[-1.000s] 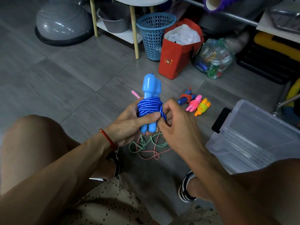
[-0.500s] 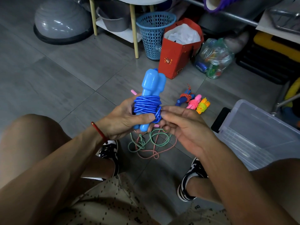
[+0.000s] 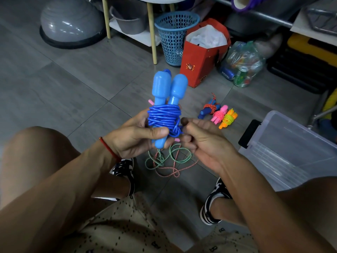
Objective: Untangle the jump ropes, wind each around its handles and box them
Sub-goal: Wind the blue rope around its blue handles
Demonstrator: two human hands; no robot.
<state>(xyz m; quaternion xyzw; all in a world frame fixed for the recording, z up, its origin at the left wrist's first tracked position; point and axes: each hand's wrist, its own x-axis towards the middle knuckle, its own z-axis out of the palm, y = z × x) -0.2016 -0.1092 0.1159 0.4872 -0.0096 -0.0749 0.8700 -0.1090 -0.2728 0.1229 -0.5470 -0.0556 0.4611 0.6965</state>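
My left hand [image 3: 135, 136] grips a blue jump rope [image 3: 165, 116] by its two light-blue handles, which stand upright with the cord wound round them. My right hand [image 3: 202, 139] pinches the cord's loose end at the bundle's lower right. Below my hands a tangled green and pink rope [image 3: 169, 161] lies on the floor, with a pink handle [image 3: 151, 101] peeking out behind the blue bundle. Three wound ropes lie further back: a dark blue one with red cord [image 3: 209, 109], a pink one [image 3: 219, 114] and an orange one with yellow cord [image 3: 228, 119]. A clear plastic box [image 3: 291, 148] stands at the right.
A red paper bag [image 3: 200, 57], a blue mesh basket [image 3: 174, 36] and a plastic bag of bottles [image 3: 240, 64] stand behind the ropes. A grey balance dome [image 3: 71, 22] and wooden table legs [image 3: 152, 33] are at the back left. My knees and shoes frame the floor.
The blue bundle rose and tilted so both handles show side by side. My right hand shifted from covering the bundle's lower right to pinching the cord end beside it.
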